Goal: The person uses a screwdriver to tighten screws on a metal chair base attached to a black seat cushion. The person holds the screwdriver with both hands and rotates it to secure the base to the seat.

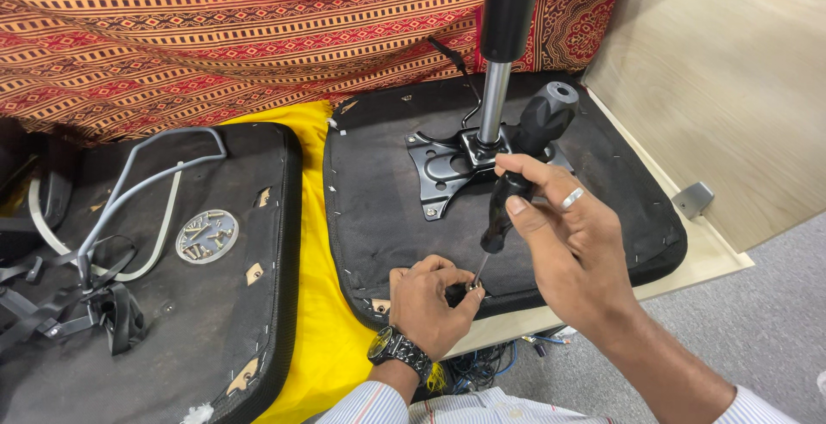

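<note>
Right hand clamped on black-handled screwdriver, tip down at upturned seat cushion, left hand pinching a small washer beside it

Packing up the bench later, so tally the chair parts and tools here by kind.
Seat cushions: 2
Screwdriver: 1
Mounting plate with gas cylinder: 1
Armrest frame: 1
Round dish of screws: 1
Yellow cloth: 1
Total: 7

One head-worn camera looks steeply down from close above an upturned chair seat (no second view shares it).
</note>
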